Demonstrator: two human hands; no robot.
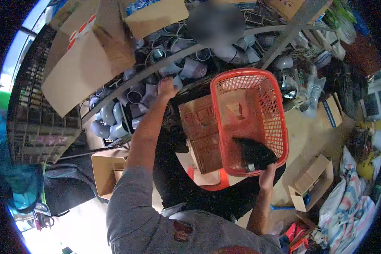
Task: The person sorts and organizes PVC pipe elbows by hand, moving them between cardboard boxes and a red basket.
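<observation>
My left hand reaches into a heap of grey plastic pipe fittings, its fingers curled beside a pale grey fitting; what lies inside them is hidden. At the near right corner of a red plastic basket, my right hand is closed at the end of a dark, soft-edged black object. That object extends over the basket's inside, with a small whitish piece at its lower edge. The basket is tilted toward me, and its reddish floor shows. A brown cardboard box adjoins its left side.
A large open carton overhangs the fittings at left. Metal bars cross over the heap. Small open cartons stand at left and right. Striped sacks lie at far right. A blurred round patch covers the top middle.
</observation>
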